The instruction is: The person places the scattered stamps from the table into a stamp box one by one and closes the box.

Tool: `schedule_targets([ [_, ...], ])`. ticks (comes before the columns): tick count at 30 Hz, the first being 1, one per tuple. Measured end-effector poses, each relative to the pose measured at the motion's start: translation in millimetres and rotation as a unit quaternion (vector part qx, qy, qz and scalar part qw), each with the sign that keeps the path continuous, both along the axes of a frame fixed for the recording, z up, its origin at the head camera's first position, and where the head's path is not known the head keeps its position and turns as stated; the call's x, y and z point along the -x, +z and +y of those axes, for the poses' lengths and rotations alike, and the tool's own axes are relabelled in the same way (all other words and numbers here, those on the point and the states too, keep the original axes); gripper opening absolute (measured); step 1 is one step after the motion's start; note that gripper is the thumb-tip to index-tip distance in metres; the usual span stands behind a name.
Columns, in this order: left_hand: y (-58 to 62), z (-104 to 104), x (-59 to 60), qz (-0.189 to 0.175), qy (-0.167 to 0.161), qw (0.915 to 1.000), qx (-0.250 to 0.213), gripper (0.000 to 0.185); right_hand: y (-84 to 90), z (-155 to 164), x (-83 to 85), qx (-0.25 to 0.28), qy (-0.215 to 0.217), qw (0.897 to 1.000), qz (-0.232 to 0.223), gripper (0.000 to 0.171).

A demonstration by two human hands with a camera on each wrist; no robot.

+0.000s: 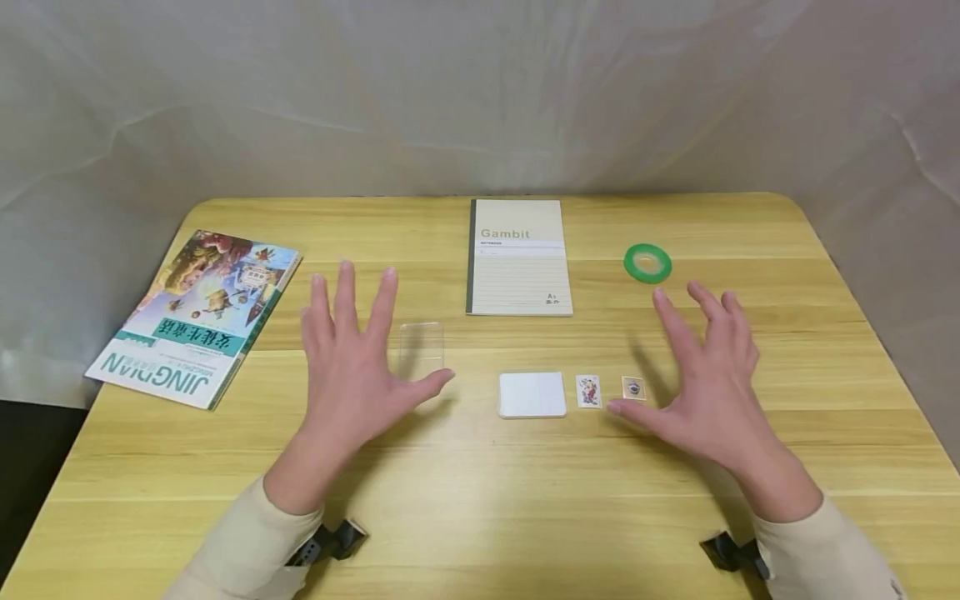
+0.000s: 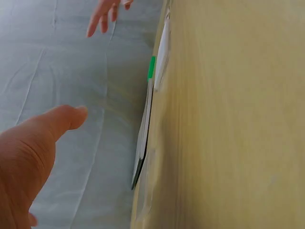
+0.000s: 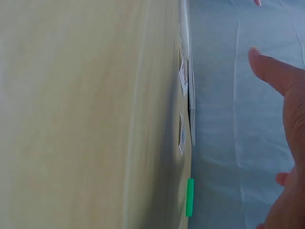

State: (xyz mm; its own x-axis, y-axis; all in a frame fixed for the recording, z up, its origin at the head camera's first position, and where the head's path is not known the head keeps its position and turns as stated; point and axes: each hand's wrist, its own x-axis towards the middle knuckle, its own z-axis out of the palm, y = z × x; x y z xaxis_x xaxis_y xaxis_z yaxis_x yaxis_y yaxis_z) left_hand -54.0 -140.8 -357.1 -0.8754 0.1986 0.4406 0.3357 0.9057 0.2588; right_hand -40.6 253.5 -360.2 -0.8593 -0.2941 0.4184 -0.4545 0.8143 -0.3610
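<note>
Cream sleeves, black wrist mounts

1. A wooden table (image 1: 480, 517). It is light yellow and has round corners.
2. A picture book (image 1: 197, 315) lies flat on the left side of the table. It is turned a bit, its big letters are upside down, and one corner reaches the table's edge.
3. A notebook (image 1: 517, 257) lies flat at the far middle. It says "Gambit" and has a dark strip down its left side.
4. A green ring of tape (image 1: 647, 262) lies to the right of the notebook, not touching it.
5. A flat white pad (image 1: 532, 394) lies closer in, apart from the notebook.
6. A wrinkly pale cloth (image 1: 480, 92) hangs behind the table.
</note>
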Motion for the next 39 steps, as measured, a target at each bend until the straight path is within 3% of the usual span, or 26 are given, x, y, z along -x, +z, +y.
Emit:
schedule_targets([
  [6,-3.1,10.1,1.5,0.022,-0.044,0.9975,-0.051,0.128,-0.2,-4.0,3.0,0.094,0.031,0.994,0.048,0.106],
  [9,-4.3,16.5,-1.1,0.005,-0.052,0.9952,-0.083,0.128,1.0,-6.1,0.9,0.133,0.044,0.990,0.024,0.100],
  [14,-6.2,29.2,-6.1,-0.065,-0.061,0.9867,-0.136,0.127,13.8,-17.6,-6.8,0.159,0.067,0.984,-0.041,0.100],
  [16,-8.0,33.5,-6.8,-0.092,-0.066,0.9820,-0.151,0.126,18.2,-23.0,-9.4,0.166,0.068,0.982,-0.061,0.095],
  [19,-11.3,38.9,-7.5,-0.140,-0.075,0.9724,-0.171,0.126,11.4,-24.3,-10.0,0.171,0.053,0.979,-0.093,0.089],
  [26,-20.0,50.7,-9.4,-0.261,-0.108,0.9385,-0.199,0.119,-17.3,-16.1,-8.6,0.166,0.019,0.971,-0.171,0.082],
  [34,-29.8,60.6,-11.7,-0.311,-0.154,0.9148,-0.206,0.109,-25.9,-17.2,-11.2,0.156,0.023,0.964,-0.212,0.069],
  [39,-34.9,62.2,-11.1,-0.320,-0.176,0.9111,-0.191,0.102,-32.9,-17.8,-11.1,0.138,0.034,0.966,-0.218,0.065],
])
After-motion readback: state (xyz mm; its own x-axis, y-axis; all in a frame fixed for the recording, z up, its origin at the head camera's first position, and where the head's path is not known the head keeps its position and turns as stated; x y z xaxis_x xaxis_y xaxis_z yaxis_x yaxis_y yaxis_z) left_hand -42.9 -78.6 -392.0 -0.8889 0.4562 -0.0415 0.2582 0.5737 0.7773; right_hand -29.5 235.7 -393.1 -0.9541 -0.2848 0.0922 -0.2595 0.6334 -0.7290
